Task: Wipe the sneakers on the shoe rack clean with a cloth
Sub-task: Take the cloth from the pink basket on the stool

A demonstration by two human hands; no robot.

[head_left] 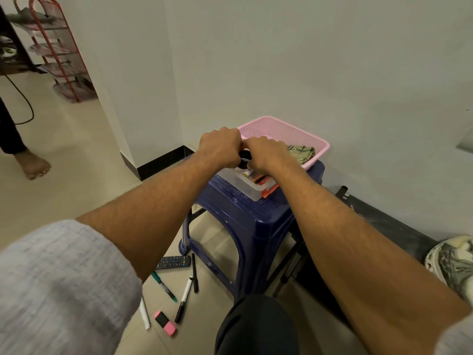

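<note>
While poised over the blue plastic stool [245, 221], left hand [220, 147] and right hand [266, 155] clench a small black object [243, 163], perhaps opening it.

Single view, head-worn, wide-angle; faces forward and steeply down toward foot of wall [332, 60]; left hand [220, 147] and right hand [268, 153] near, at frame centre, gripping black object [243, 162]; blue stool [245, 221] close below them; own knee [256, 324] at bottom edge; shoe rack [57, 47] well off, small, top left corner; wall corner leans with lens.
</note>
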